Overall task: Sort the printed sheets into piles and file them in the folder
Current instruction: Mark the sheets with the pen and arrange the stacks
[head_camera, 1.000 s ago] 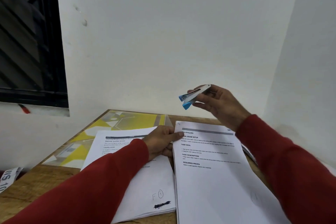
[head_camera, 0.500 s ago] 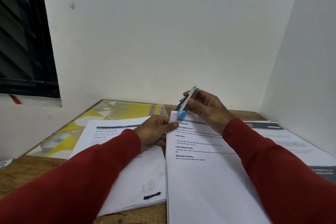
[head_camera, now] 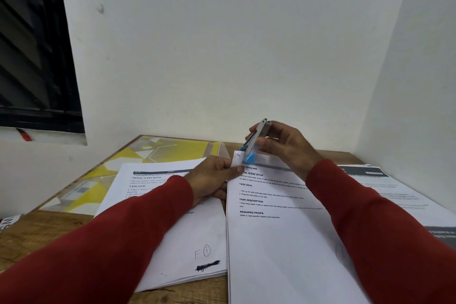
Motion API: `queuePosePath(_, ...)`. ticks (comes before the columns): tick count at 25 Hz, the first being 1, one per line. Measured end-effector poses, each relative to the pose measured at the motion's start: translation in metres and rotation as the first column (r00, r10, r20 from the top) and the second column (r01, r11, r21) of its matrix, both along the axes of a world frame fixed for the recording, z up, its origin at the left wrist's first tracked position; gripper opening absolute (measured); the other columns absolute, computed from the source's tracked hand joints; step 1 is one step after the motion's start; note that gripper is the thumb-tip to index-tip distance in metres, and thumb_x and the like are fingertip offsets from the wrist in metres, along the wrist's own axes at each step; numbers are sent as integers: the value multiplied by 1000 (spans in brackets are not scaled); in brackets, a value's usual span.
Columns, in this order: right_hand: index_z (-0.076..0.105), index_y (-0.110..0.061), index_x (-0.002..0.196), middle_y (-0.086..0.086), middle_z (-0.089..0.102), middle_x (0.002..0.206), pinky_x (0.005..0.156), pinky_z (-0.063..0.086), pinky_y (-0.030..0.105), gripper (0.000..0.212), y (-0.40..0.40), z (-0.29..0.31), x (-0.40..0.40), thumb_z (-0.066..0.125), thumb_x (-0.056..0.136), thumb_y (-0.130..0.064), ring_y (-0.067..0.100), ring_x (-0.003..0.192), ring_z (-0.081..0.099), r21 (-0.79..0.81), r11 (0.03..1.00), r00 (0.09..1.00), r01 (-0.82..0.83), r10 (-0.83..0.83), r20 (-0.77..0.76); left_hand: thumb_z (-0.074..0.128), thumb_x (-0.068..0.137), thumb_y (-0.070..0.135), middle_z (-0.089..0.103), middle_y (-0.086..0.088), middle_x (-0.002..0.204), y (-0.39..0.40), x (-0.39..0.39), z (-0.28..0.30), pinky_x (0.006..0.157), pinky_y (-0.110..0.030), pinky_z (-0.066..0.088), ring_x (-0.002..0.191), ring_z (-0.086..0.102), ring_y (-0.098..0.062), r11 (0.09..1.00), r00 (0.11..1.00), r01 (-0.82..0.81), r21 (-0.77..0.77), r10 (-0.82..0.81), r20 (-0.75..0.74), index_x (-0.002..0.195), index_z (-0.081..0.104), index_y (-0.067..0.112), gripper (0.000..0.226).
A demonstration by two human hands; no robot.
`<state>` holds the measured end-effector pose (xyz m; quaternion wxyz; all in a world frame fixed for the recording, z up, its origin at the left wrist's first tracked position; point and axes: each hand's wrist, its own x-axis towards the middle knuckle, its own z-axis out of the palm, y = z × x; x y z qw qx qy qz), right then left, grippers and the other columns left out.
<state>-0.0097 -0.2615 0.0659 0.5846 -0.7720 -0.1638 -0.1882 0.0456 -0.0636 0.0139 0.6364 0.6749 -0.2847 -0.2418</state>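
The right hand (head_camera: pixel 283 148) grips a small stapler (head_camera: pixel 254 142), thumb and fingers curled round its grey body, and holds it tilted nose-down so that the blue tip sits on the top left corner of the middle pile (head_camera: pixel 278 242). That corner is folded up – a small white flap stands just beside the blue tip, and whether the stapler's mouth has closed over the paper cannot be told. The left hand (head_camera: pixel 212 177) lies just left of the stapler, its fingers bent and its thumb pressed on the same corner, pinching the flap at the pile's left edge; the heel of the hand rests on the left pile (head_camera: pixel 187 242). This left pile lies under the left forearm, touching the middle one edge to edge, with a handwritten "F 1" and a black scribble near its close end. Beyond the left hand, toward the wall, lies the yellow folder (head_camera: pixel 172 149), flat on the table (head_camera: pixel 37 232), partly covered by the left pile. To the right of the right arm another pile (head_camera: pixel 385 187) with a dark header band lies well out to the side – its print is too blurred to read. Both arms wear red sleeves (head_camera: pixel 111 249)
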Motion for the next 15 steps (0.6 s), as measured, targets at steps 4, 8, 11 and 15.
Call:
queuePosePath(4, 64, -4, 112, 11, 72, 104, 89, 52, 26, 24, 3, -2, -1, 63, 89, 3, 18, 100, 69, -34, 999, 1000, -26, 26, 5, 59, 99, 21, 75, -16, 105, 0, 1, -1, 66, -34, 62, 87, 73, -29, 1000, 1000, -2, 2, 2, 13, 117, 66, 0, 28)
queuePosePath(8, 64, 1, 114, 18, 71, 109, 96, 52, 33, 25, 2, -5, 4, 65, 89, -1, 27, 103, 68, -37, 999, 1000, -10, 9, -19, 60, 98, 20, 76, -14, 99, -2, -2, 0, 61, -32, 62, 76, 74, -23, 1000, 997, -21, 5, 20, 79, 110, 68, 2, 23)
queuePosePath(11, 67, -3, 107, 20, 71, 107, 94, 53, 35, 18, 3, -6, 6, 65, 89, -1, 28, 99, 68, 5, 1000, 999, 30, -29, -40, 60, 99, 20, 76, -14, 97, -3, -3, 2, 56, -30, 60, 72, 73, -22, 999, 993, -36, 9, 35, 110, 105, 69, 4, 19)
queuePosePath(15, 67, -6, 102, 19, 70, 102, 89, 54, 31, 14, 5, -6, 7, 63, 90, 1, 26, 95, 68, 30, 999, 997, 42, -40, -59, 60, 99, 20, 76, -14, 95, -3, -4, 2, 54, -29, 59, 71, 73, -22, 999, 990, -48, 19, 45, 135, 105, 69, 4, 20)
